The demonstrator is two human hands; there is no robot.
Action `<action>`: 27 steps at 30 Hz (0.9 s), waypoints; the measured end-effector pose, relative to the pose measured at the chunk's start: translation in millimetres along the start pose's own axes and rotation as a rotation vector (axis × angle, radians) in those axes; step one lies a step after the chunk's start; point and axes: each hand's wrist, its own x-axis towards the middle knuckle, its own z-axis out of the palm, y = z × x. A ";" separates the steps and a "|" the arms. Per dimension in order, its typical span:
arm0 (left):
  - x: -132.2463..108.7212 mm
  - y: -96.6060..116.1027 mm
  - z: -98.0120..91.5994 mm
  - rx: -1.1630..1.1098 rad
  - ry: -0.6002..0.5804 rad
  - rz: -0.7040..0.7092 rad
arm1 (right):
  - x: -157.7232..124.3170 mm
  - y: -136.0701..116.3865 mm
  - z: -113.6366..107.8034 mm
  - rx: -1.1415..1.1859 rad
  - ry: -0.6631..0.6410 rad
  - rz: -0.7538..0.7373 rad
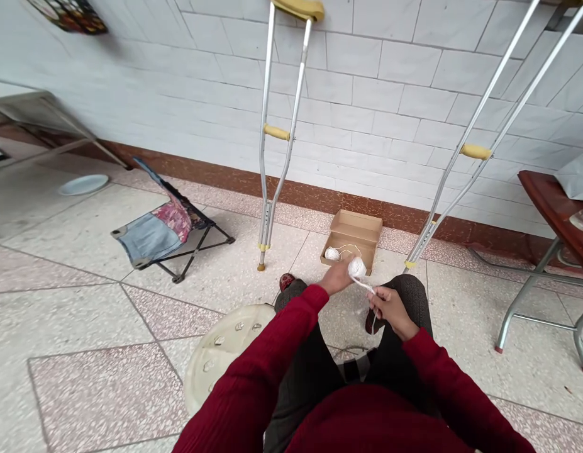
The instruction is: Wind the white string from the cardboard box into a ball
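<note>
1. Crutch (277, 132) and second crutch (475, 151) stand by the tiled wall (385, 82); a knock from a foot could topple one across the work.
2. Open cardboard box (360, 223) sits on the floor just beyond the hands; its edge might catch yarn pulled sideways.
3. Left hand (338, 277) cups the white yarn ball (356, 267) in front of the box, fingers mostly hidden, so their grip I cannot tell; a loose hold could let it drop and roll.
4. Right hand (389, 307) pinches a length of yarn (363, 285) between thumb and fingers; too hard a tug could wrench the ball free.
5. Second ball (332, 253) lies in the box, a thin strand (350, 246) looping beside it; slack there could tangle.
6. Around: red-brown table or stool (550, 201), folding chair (152, 233), cream round stool (225, 355) partly under the left sleeve (267, 358).
7. Right knee (411, 292) crowds the right hand, limiting its swing.
</note>
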 end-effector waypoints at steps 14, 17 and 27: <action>-97.4 -28.6 32.4 -0.272 -0.020 -0.065 | 66.7 33.1 17.5 0.087 0.106 0.173; -116.6 -33.1 44.0 -0.405 -0.012 -0.101 | 46.7 36.5 21.6 0.074 0.062 0.155; -98.8 -13.6 79.6 -0.835 -0.055 -0.271 | 4.9 64.7 22.3 -0.054 -0.009 0.097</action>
